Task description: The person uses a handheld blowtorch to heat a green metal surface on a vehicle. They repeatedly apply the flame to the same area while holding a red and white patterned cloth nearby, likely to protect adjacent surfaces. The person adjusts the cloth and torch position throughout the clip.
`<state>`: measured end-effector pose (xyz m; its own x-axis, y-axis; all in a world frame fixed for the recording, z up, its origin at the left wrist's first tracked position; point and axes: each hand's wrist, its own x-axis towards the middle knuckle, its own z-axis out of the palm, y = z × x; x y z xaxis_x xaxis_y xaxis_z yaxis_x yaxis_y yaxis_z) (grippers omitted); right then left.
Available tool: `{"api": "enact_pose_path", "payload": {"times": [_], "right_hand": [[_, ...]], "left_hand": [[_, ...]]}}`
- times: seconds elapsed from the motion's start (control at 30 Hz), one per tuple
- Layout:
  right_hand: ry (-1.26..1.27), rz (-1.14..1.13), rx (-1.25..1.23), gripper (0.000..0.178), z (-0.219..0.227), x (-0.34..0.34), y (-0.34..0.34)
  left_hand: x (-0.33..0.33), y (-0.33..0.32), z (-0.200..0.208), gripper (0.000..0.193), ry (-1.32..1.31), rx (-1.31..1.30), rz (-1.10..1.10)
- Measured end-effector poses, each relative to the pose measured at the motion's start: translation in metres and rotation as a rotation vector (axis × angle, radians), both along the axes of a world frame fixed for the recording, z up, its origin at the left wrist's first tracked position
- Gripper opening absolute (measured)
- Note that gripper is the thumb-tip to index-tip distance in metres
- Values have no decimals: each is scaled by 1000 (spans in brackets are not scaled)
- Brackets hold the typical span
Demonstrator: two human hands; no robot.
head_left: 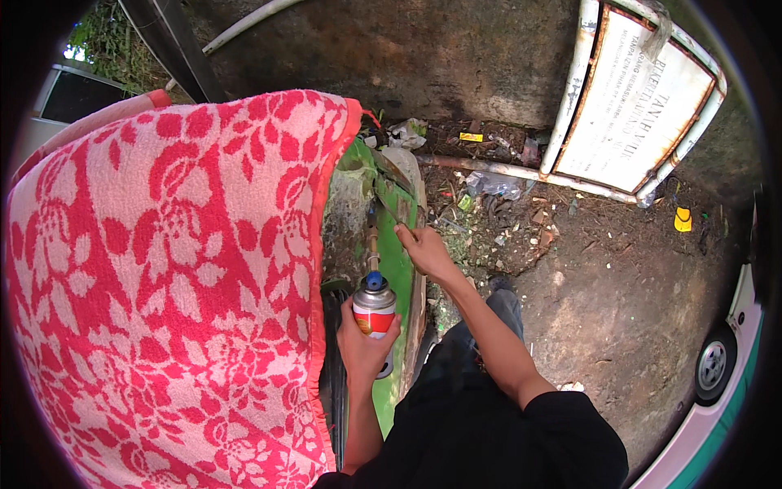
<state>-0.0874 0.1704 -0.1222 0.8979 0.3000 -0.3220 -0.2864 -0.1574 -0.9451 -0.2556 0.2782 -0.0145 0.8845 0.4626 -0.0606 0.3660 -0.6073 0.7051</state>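
Right in the middle of the scene, there was the can (pixel 375 319), and the left hand (pixel 364 346) had it: grip clamped right around the body, fingers on one side and thumb on the other. Its silver top faced the far side, a blue nozzle (pixel 374 280) sat on it, and out of that a narrow metal tube (pixel 374 254) pointed away, over a worn green panel (pixel 399 213)!

Over to the right hand (pixel 425 248), farther out: that grip was closed on a slim tool (pixel 388 209), which slanted far and left above the panel, close to the tube's far end. Whether its tip touched anything, you couldn't tell.

Look left, and what a splash of colour: a pink and red flowered blanket (pixel 179 269) filled that side, its edge just beside the left hand. On the far right a white signboard (pixel 631 102) leaned in its rusty frame, in front of a stained wall (pixel 456 61). Below it, crumpled clear plastic (pixel 493 186) lay among litter on the ground (pixel 599 301), with a yellow scrap (pixel 683 219) off to the right, and at the near right edge, a car's wheel (pixel 713 364)!
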Motion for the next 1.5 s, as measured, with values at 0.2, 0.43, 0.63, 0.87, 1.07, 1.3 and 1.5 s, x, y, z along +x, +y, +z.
{"api": "enact_pose_path", "payload": {"times": [0.2,0.43,0.63,0.87,1.07,1.3,1.5], "right_hand": [[-37,-34,-44,69,-5,6,2],[87,-83,163,61,2,-4,10],[353,-63,378,56,16,-3,3],[160,-29,116,64,-13,-11,7],[-3,-73,3,68,-8,-3,9],[-2,-85,1,67,-1,10,19],[-69,-85,-40,67,-10,-3,18]], "left_hand": [[2,2,-2,71,-33,4,-16],[0,3,-2,72,-36,3,-19],[-5,2,-4,67,-43,-13,-10],[-9,-2,-1,57,-60,-23,-17],[-8,2,-4,67,-63,-19,-23],[-4,-2,3,59,-71,-5,-37],[-2,-1,-3,59,-85,-26,-29]]}}
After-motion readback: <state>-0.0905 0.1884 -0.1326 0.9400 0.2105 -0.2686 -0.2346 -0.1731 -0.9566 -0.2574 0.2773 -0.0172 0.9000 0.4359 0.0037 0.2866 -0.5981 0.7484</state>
